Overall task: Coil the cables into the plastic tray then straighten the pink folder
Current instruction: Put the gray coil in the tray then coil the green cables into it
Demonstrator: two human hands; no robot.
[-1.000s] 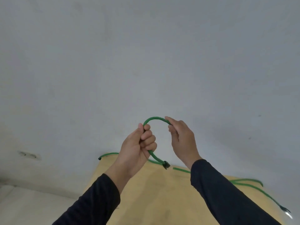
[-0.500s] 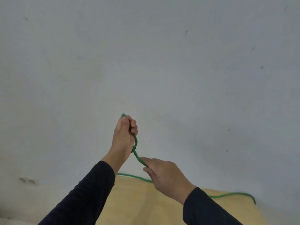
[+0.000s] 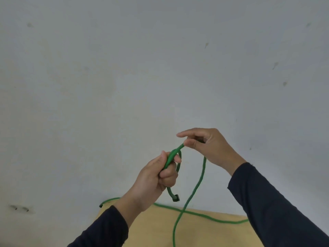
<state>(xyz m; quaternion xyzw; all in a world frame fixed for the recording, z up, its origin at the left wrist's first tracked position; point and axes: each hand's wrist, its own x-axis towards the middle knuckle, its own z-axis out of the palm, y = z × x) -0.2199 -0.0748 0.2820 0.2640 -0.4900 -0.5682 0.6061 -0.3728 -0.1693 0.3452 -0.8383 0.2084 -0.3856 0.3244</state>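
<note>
Now my left hand grips a small loop of the green cable; my right hand pinches the cable just above it, over the tabletop.

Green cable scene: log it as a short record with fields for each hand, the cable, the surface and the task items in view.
left hand: closed around green cable, holding a small loop
right hand: pinching the cable just above the left hand
cable end: dark plug hangs below the left hand
cable run: drops from the right hand, crosses another green stretch on the wooden table
plastic tray: not in view
pink folder: not in view
</note>
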